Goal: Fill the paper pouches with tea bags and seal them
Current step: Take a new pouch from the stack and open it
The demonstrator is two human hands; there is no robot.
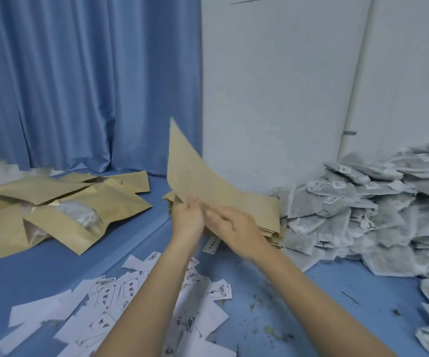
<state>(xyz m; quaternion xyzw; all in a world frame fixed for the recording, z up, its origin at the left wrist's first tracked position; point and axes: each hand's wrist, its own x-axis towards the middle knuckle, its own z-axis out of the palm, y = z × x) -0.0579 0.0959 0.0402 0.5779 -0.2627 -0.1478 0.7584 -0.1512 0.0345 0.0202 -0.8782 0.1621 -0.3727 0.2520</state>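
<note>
My left hand [188,218] pinches the lower edge of an empty brown paper pouch [195,173], which stands tilted up in the middle of the view. My right hand [235,228] is just to its right, fingers stretched toward the pouch's lower edge and touching it. Behind my hands lies a flat stack of empty pouches [267,222]. A big heap of grey tea bags [368,212] fills the right side. Filled pouches [61,204] lie piled at the left, some with clear windows showing tea bags.
White printed labels [120,302] are scattered over the blue surface [285,292] near me, with tea crumbs to their right. A blue curtain [79,81] hangs at the back left, and a white wall with a pipe [355,81] stands at the back right.
</note>
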